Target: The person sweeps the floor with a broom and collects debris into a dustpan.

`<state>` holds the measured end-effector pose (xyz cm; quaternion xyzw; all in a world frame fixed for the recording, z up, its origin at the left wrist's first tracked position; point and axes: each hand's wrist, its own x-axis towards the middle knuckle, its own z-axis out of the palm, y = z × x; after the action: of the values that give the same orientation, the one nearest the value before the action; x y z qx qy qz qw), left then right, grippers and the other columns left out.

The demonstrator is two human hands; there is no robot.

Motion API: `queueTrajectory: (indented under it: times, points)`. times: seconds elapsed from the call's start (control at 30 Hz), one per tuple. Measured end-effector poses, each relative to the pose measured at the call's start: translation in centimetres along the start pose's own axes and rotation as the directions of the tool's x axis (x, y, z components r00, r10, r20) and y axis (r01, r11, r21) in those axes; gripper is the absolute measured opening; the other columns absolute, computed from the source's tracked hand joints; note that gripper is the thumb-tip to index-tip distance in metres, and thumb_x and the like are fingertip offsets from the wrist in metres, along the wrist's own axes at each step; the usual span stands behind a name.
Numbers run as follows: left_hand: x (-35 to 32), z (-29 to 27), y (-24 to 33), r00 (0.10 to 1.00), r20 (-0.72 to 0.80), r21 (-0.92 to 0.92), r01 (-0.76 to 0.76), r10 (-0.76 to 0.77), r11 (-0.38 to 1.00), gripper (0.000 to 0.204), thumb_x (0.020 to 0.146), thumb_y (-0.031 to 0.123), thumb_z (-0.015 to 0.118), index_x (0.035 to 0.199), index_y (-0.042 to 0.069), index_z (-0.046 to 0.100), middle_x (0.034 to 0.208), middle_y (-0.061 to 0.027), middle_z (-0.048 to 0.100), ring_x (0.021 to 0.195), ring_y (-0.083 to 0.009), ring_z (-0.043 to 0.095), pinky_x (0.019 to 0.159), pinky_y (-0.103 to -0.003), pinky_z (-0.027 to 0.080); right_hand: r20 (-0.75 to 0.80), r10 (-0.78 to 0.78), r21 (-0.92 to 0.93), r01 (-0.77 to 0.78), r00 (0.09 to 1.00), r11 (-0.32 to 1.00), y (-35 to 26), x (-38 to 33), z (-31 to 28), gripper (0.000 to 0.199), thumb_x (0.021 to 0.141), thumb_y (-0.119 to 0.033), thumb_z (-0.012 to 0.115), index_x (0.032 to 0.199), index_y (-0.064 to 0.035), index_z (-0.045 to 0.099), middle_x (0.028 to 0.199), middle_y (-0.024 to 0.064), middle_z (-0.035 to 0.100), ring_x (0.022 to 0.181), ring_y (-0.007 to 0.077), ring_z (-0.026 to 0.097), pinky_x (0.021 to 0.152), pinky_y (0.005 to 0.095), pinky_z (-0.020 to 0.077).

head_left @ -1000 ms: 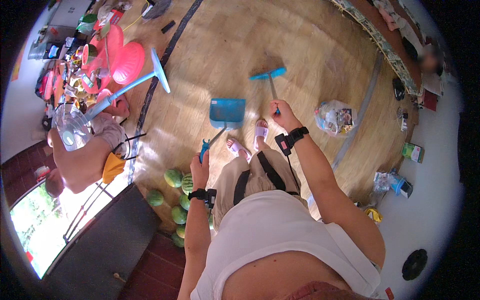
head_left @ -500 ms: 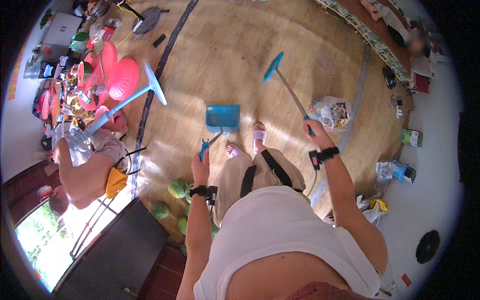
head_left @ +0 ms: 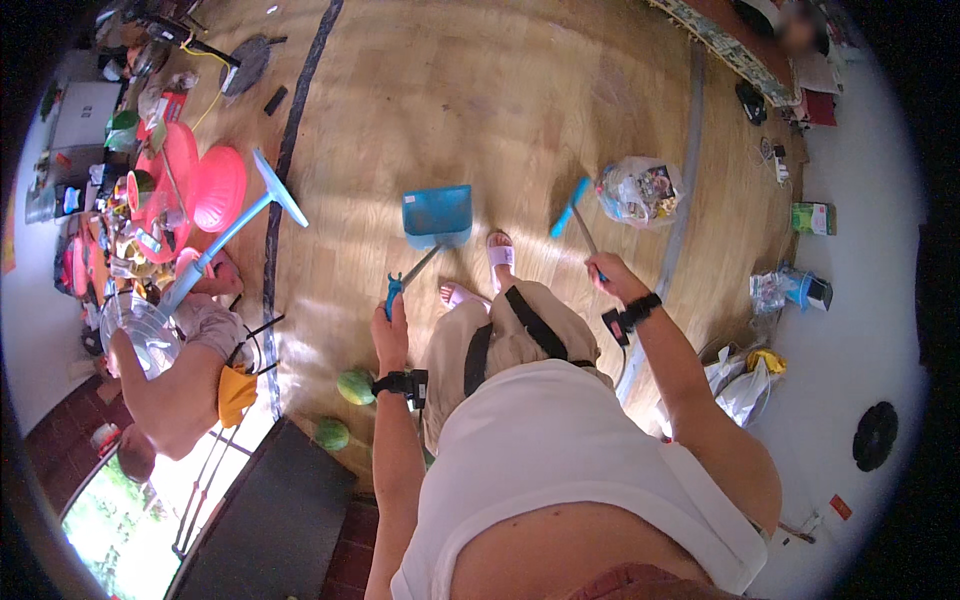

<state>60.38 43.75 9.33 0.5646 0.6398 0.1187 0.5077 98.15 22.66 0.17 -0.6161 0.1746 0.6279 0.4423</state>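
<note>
My left hand [head_left: 389,330] is closed round the blue grip of a long-handled dustpan [head_left: 437,212]. Its blue pan rests on the wooden floor ahead of my feet, and no heap of dirt can be made out in it. In my right hand [head_left: 618,277] is the handle of a broom [head_left: 572,207] with a blue head. The broom head is low over the floor, right of the dustpan and apart from it; whether it touches the boards I cannot tell. Just beyond the broom head sits a clear plastic bag [head_left: 640,192] full of rubbish.
Watermelons [head_left: 356,386] lie by my left forearm. On the left, a person sits near a fan [head_left: 145,330], a pink stool [head_left: 218,188] and a cluttered table. A dark door panel [head_left: 255,515] stands at lower left. White bags [head_left: 740,385] lie along the right wall.
My right hand has drawn the broom nearer; its head has swung right and down, toward the rubbish bag. The dustpan stays in my left hand. The whole view has shifted slightly.
</note>
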Motion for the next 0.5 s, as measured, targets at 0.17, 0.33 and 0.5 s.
queueTrajectory:
  times: [0.17, 0.33, 0.5]
  points:
    - [0.3, 0.5, -0.6, 0.999, 0.007, 0.039, -0.033, 0.033, 0.999, 0.034, 0.088, 0.035, 0.05, 0.079, 0.002, 0.051, 0.06, 0.0023, 0.044, 0.051, -0.0073, 0.038, 0.045, -0.024, 0.031, 0.131, -0.152, -0.04, 0.158, 0.98, 0.987, -4.8, 3.6, 3.3, 0.022, 0.076, -0.008, 0.05, 0.055, -0.0075, 0.044, 0.047, 0.002, 0.043, 0.036, 0.0112, 0.039, 0.034, 0.0229, 0.0283]
    - [0.3, 1.7, 2.4, 0.997, -0.013, 0.069, -0.074, 0.075, 0.995, 0.035, 0.087, 0.033, 0.051, 0.075, 0.0, 0.053, 0.054, -0.0023, 0.045, 0.047, -0.0112, 0.041, 0.044, -0.028, 0.034, 0.165, -0.283, -0.074, 0.298, 0.945, 0.952, -2.6, 2.7, -2.1, 0.024, 0.076, -0.009, 0.05, 0.053, -0.0085, 0.043, 0.048, 0.0009, 0.041, 0.04, 0.0107, 0.039, 0.035, 0.0229, 0.0268]
    - [1.4, 2.6, 0.3, 0.995, -0.046, 0.073, -0.089, 0.092, 0.993, 0.036, 0.086, 0.034, 0.051, 0.076, -0.001, 0.054, 0.054, -0.0024, 0.047, 0.048, -0.0111, 0.043, 0.043, -0.028, 0.035, -0.012, 0.015, 0.147, -0.013, 1.0, 0.989, 1.5, -4.5, -7.4, 0.019, 0.078, -0.007, 0.051, 0.062, -0.008, 0.041, 0.05, 0.0001, 0.041, 0.038, 0.0092, 0.038, 0.032, 0.0203, 0.0293]
